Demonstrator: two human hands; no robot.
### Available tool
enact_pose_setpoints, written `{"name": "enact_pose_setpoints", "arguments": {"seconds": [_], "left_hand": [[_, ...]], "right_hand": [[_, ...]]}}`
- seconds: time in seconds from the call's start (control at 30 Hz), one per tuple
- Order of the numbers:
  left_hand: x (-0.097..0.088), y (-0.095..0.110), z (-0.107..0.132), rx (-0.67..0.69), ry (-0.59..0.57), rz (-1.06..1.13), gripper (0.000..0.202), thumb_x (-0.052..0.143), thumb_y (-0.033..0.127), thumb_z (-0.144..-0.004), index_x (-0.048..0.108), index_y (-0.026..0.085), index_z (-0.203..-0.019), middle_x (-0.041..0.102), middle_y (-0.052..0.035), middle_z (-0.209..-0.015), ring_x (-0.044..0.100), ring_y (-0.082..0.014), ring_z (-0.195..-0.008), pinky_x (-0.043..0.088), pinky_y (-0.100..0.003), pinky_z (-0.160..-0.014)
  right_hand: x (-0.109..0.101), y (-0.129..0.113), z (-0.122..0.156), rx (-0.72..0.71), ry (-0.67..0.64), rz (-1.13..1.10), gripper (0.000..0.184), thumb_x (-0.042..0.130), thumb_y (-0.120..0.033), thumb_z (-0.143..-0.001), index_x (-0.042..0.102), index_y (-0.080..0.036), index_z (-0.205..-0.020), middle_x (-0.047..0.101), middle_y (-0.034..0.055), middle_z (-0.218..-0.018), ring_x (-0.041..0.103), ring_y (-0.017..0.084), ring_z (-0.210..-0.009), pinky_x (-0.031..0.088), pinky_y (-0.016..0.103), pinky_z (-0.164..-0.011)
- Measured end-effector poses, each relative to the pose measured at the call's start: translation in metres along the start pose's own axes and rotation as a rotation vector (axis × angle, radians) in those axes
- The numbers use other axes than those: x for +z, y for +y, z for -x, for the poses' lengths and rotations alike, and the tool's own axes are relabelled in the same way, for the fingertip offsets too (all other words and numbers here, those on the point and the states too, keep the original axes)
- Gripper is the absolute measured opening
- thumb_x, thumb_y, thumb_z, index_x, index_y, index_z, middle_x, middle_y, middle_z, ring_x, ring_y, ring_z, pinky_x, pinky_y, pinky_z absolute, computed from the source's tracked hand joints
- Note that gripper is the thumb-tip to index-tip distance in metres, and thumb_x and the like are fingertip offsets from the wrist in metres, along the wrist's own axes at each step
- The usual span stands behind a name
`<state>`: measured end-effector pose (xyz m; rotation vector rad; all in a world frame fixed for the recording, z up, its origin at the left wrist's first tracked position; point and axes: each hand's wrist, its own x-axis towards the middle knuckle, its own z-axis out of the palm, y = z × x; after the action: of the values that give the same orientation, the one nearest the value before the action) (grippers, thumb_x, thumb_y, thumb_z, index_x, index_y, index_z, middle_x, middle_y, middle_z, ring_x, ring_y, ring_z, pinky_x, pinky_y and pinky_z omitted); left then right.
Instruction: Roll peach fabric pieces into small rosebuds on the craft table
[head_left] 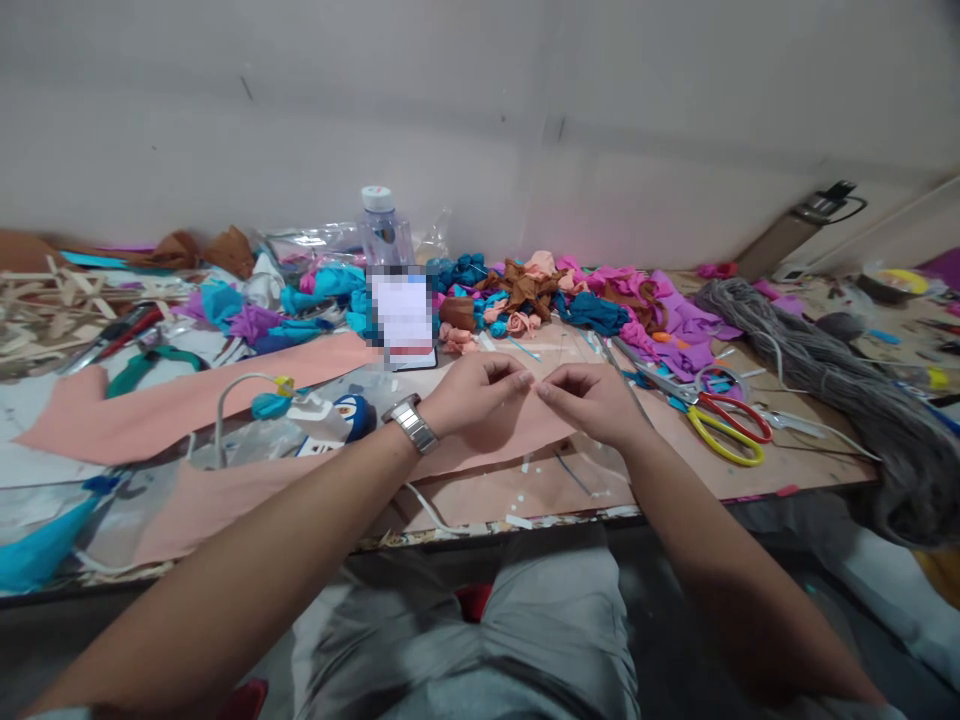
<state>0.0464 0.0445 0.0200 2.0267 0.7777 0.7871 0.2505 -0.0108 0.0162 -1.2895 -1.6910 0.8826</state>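
Note:
My left hand point(480, 392), with a metal watch at its wrist, is closed in a pinch over the front of the table. Facing it, my right hand point(592, 398) pinches too, its fingertips almost meeting the left ones. Between and below them spreads a strip of peach crepe paper point(517, 435), whose upper edge appears caught in both pinches. The exact grip is partly hidden by the fingers. Left of the hands lie a white plug adapter point(319, 420) and a second peach strip point(202, 395). Scissors point(731, 425) with red and yellow handles rest to the right.
Crumpled paper flowers point(525, 290) line the back, beside a pixelated phone point(405, 320) and a clear bottle point(382, 235). A grey yarn bundle point(817, 370) hangs over the right edge. A brown flask point(795, 230) leans on the wall; green-handled pliers point(146, 368) lie left.

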Motion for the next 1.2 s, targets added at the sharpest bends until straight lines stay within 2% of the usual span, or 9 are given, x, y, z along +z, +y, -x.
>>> {"name": "enact_pose_setpoints", "arguments": {"seconds": [0.1, 0.3, 0.77, 1.03, 1.2], "left_hand": [[-0.0029, 0.0032, 0.0007, -0.016, -0.02, 0.0, 0.041, 0.051, 0.045, -0.096, 0.066, 0.014, -0.075, 0.065, -0.0029, -0.072, 0.056, -0.0145, -0.07, 0.043, -0.026, -0.067], [-0.0024, 0.0026, 0.0009, -0.02, -0.033, 0.033, 0.034, 0.063, 0.047, -0.09, 0.073, 0.014, -0.087, 0.07, -0.0038, -0.079, 0.059, -0.0141, -0.072, 0.043, -0.025, -0.065], [0.0003, 0.0034, 0.0001, -0.025, -0.011, 0.068, 0.031, 0.065, 0.044, -0.089, 0.073, 0.014, -0.086, 0.073, -0.0062, -0.082, 0.062, -0.0163, -0.076, 0.046, -0.028, -0.068], [0.0001, 0.0007, -0.0007, 0.031, -0.019, 0.045, 0.026, 0.063, 0.037, -0.091, 0.073, 0.014, -0.087, 0.075, -0.0053, -0.086, 0.065, -0.0161, -0.081, 0.048, -0.027, -0.073], [0.0015, 0.0011, 0.0, 0.019, -0.01, 0.027, 0.025, 0.063, 0.037, -0.091, 0.074, 0.014, -0.086, 0.075, -0.0051, -0.085, 0.066, -0.0158, -0.079, 0.047, -0.026, -0.07]], "right_hand": [[-0.0008, 0.0006, -0.0006, -0.004, 0.023, -0.003, 0.036, 0.072, -0.05, -0.083, 0.072, -0.014, -0.076, 0.063, 0.0023, -0.067, 0.049, 0.012, -0.058, 0.036, 0.024, -0.053], [-0.0017, 0.0023, -0.0013, -0.013, 0.041, 0.013, 0.036, 0.072, -0.049, -0.083, 0.071, -0.015, -0.075, 0.062, 0.0016, -0.065, 0.048, 0.011, -0.058, 0.035, 0.024, -0.053], [-0.0009, 0.0024, -0.001, 0.005, 0.02, 0.007, 0.03, 0.074, -0.045, -0.082, 0.072, -0.014, -0.078, 0.065, 0.0027, -0.069, 0.052, 0.013, -0.061, 0.038, 0.025, -0.055], [-0.0048, 0.0, -0.0029, -0.052, 0.066, 0.033, 0.045, 0.053, -0.05, -0.094, 0.069, -0.015, -0.071, 0.056, 0.0009, -0.062, 0.049, 0.013, -0.06, 0.037, 0.027, -0.058], [-0.0018, 0.0001, -0.0013, -0.03, 0.039, 0.034, 0.033, 0.068, -0.046, -0.086, 0.071, -0.015, -0.077, 0.065, 0.0031, -0.07, 0.055, 0.014, -0.063, 0.04, 0.026, -0.059]]}}
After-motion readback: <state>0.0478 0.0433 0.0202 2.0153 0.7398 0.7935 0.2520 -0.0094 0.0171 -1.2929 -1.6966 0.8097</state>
